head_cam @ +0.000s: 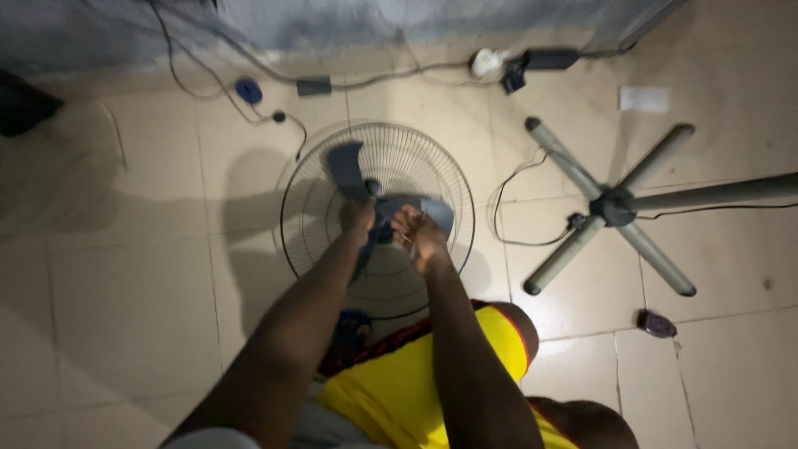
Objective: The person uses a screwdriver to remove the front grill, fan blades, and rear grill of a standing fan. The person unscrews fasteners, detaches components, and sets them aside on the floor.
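Fan head lies grille-down on the tiled floor. Left hand and right hand both closed on the grey fan blade hub at the wire grille centre. Judgement: steady hub, pull straight, avoid bending blades

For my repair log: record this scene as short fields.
left hand: on the hub of the grey fan blade
right hand: at the hub, fingers bent; grip unclear
fan grille: round wire, flat on the tiled floor
fan stand: cross-shaped base, lying on its side, to the right
cables: along the wall
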